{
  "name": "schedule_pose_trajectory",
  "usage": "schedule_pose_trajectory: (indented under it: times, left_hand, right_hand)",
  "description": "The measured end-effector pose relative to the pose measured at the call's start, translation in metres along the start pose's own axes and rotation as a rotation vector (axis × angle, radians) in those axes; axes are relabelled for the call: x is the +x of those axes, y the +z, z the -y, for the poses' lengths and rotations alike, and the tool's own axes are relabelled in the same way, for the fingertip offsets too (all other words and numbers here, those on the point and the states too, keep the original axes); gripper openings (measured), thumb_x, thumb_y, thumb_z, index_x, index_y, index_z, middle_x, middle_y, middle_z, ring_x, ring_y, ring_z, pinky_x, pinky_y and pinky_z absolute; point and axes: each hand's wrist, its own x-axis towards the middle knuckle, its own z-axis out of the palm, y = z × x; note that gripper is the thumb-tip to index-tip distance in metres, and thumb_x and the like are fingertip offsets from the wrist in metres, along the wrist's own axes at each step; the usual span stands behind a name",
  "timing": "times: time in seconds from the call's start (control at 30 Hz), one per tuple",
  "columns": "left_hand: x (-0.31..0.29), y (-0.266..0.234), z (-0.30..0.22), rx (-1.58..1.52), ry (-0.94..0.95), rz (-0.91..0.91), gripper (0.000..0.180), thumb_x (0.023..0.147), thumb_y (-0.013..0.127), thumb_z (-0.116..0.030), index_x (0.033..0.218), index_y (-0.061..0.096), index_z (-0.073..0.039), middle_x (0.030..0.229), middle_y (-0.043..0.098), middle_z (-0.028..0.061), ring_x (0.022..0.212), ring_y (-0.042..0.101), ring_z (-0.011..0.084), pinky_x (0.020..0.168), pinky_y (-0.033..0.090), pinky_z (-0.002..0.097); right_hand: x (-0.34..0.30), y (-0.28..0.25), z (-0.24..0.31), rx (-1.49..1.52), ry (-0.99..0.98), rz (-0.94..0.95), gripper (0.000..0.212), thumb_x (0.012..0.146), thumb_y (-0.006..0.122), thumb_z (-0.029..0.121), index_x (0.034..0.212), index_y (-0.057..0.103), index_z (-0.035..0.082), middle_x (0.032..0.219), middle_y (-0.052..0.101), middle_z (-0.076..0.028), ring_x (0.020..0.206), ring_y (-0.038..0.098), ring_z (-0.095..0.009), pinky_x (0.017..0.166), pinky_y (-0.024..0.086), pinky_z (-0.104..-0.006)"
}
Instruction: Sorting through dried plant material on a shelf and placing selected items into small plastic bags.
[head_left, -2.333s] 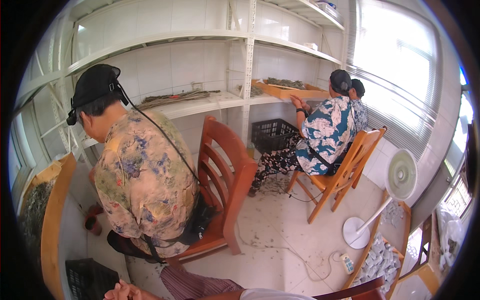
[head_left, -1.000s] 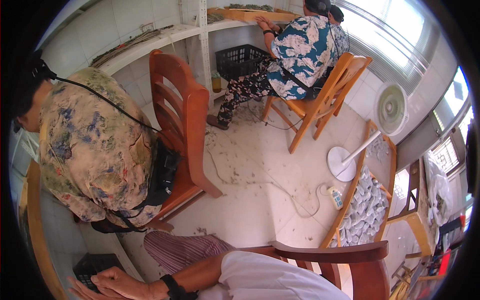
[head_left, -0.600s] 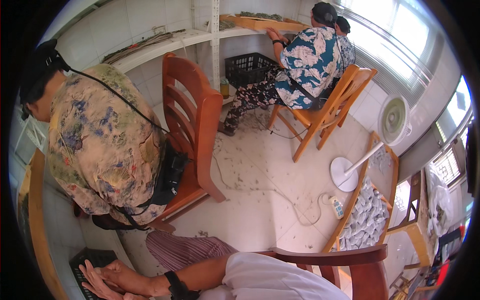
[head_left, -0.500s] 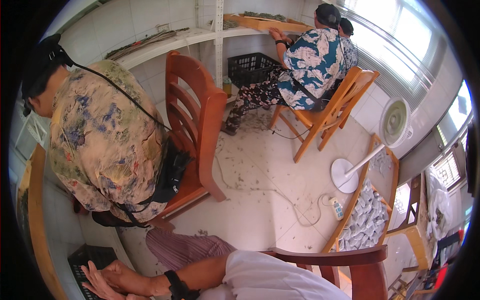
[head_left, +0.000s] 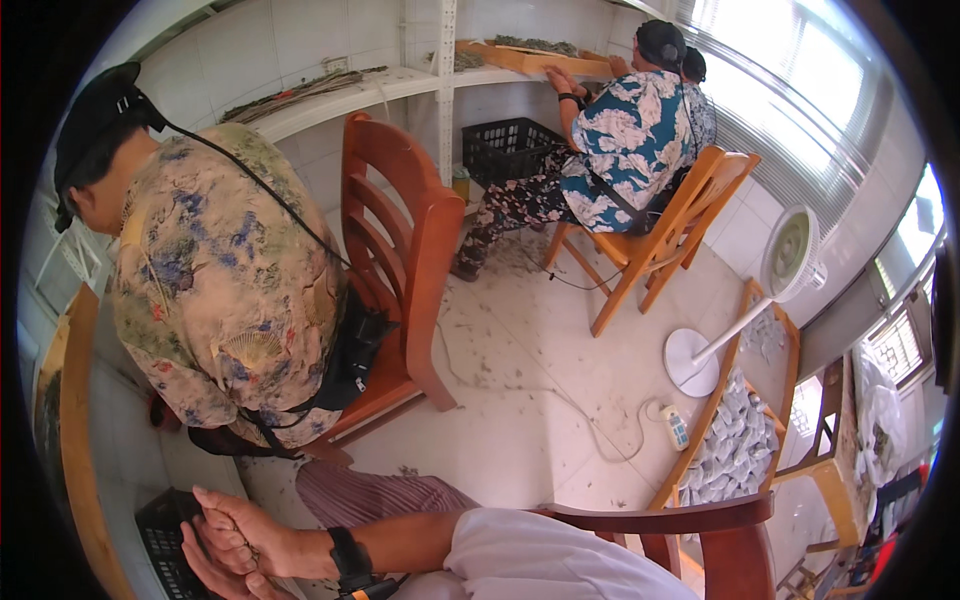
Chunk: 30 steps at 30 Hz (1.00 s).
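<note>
My right hand (head_left: 236, 532), with a black band on its wrist, is at the lower left above a black plastic crate (head_left: 160, 545). Its fingers are curled in, and a small dark bit shows by them, too small to name. Just below and against it is my left hand (head_left: 205, 572). The left fingers are stretched out along the right hand, while the rest of that hand is cut off by the lower edge.
To the left stands a wooden-edged tray (head_left: 80, 400). A person in a patterned shirt sits by a wooden chair (head_left: 420, 260). Farther back are two more people, a shelf (head_left: 400, 85) and another black crate (head_left: 510, 148). A white fan (head_left: 790, 255) stands beside a wooden frame of small grey-white packets (head_left: 735, 440).
My right fingers have curled more, and both hands have shifted slightly right. The whole view has moved a little. The seated person at left has raised their head slightly.
</note>
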Motion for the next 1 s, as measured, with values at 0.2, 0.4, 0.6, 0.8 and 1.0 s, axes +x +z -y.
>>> schedule_pose_trajectory:
  times: [0.2, 0.4, 0.6, 0.8, 1.0]
  left_hand:
    - [-0.025, -0.03, 0.041, -0.341, -0.414, 0.087, 0.073, 0.073, 0.063, -0.03, 0.132, 0.036, 0.004, 0.13, 0.044, 0.0138, 0.12, 0.043, 0.0241, 0.101, 0.033, 0.0348]
    - [-0.015, -0.03, 0.03, -0.527, -0.654, 0.144, 0.073, 0.069, 0.071, -0.01, 0.134, 0.039, -0.002, 0.123, 0.049, 0.0066, 0.111, 0.048, 0.0169, 0.097, 0.036, 0.0295]
    - [-0.018, -0.064, 0.053, -0.518, -0.6, 0.05, 0.072, 0.07, 0.073, -0.003, 0.134, 0.039, -0.001, 0.111, 0.054, 0.0035, 0.103, 0.051, 0.0122, 0.091, 0.041, 0.0272]
    - [-0.037, -0.06, 0.048, -0.545, -0.636, 0.003, 0.056, 0.08, 0.062, -0.005, 0.132, 0.04, -0.005, 0.118, 0.054, 0.003, 0.102, 0.049, 0.0109, 0.089, 0.042, 0.0257]
    - [-0.045, -0.088, 0.035, -0.3, -0.54, -0.113, 0.055, 0.081, 0.06, -0.007, 0.132, 0.04, -0.006, 0.097, 0.06, 0.0075, 0.087, 0.057, 0.0137, 0.081, 0.046, 0.0266]
  right_hand:
    - [-0.008, 0.007, -0.011, 0.319, 0.13, 0.137, 0.05, 0.094, 0.045, 0.042, 0.052, 0.035, 0.015, 0.045, 0.033, 0.002, 0.037, 0.032, -0.013, 0.035, 0.027, -0.0263]
    - [-0.01, 0.009, 0.001, 0.015, 0.033, 0.176, 0.043, 0.097, 0.039, 0.041, 0.068, 0.049, 0.009, 0.053, 0.038, 0.001, 0.054, 0.046, -0.016, 0.053, 0.04, -0.0304]
    - [0.011, 0.004, -0.039, -0.053, 0.185, 0.126, 0.039, 0.098, 0.036, 0.037, 0.081, 0.055, 0.007, 0.053, 0.039, 0.001, 0.054, 0.046, -0.017, 0.054, 0.04, -0.0297]
    - [-0.003, 0.007, -0.043, -0.282, 0.172, -0.157, 0.036, 0.094, 0.044, 0.039, 0.068, 0.051, 0.016, 0.05, 0.036, 0.008, 0.041, 0.033, -0.006, 0.041, 0.026, -0.0228]
    - [0.003, -0.007, -0.072, -0.301, 0.235, 0.027, 0.042, 0.097, 0.038, 0.039, 0.067, 0.049, 0.012, 0.05, 0.037, 0.003, 0.039, 0.034, -0.008, 0.039, 0.034, -0.0231]
